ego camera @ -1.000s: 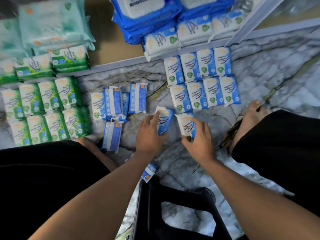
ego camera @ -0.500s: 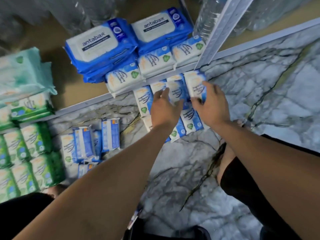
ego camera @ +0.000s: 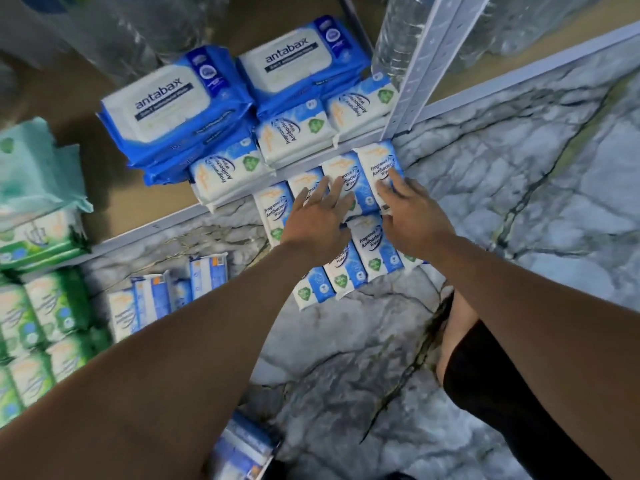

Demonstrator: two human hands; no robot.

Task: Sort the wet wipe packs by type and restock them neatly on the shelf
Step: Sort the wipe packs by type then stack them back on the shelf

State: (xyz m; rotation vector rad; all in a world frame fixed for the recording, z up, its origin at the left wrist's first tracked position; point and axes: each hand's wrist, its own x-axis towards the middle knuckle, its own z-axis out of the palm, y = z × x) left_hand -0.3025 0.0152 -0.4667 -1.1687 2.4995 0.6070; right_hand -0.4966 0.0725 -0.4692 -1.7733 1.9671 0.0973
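Both hands have moved up from the near end of the floor, where a second ago each was on a small blue pack, to the far row beside the shelf. The left hand (ego camera: pixel 318 216) lies flat with fingers spread and straight, pressing on the blue wipe packs (ego camera: pixel 367 249). These sit in touching rows on the marble floor (ego camera: pixel 519 209). The right hand (ego camera: pixel 412 216) rests relaxed fingers on top of the corner pack (ego camera: pixel 375 166), not closed around it. That pack lies just at the foot of the white post (ego camera: pixel 422 57).

Past the front rail of the shelf (ego camera: pixel 114 206), more small blue packs (ego camera: pixel 294 136) line the edge. Two stacks of large blue packs (ego camera: pixel 166 102) sit behind them. Clear bottles (ego camera: pixel 389 39) stand by the post.

At left, pale green packs (ego camera: pixel 34 174) are piled on the shelf. Small green packs (ego camera: pixel 52 306) lie in rows on the floor below. Between the green and blue rows, loose blue packs (ego camera: pixel 166 292) lie jumbled, some on edge. Another blue pack (ego camera: pixel 242 448) shows blurred at the bottom edge, beneath the left forearm.
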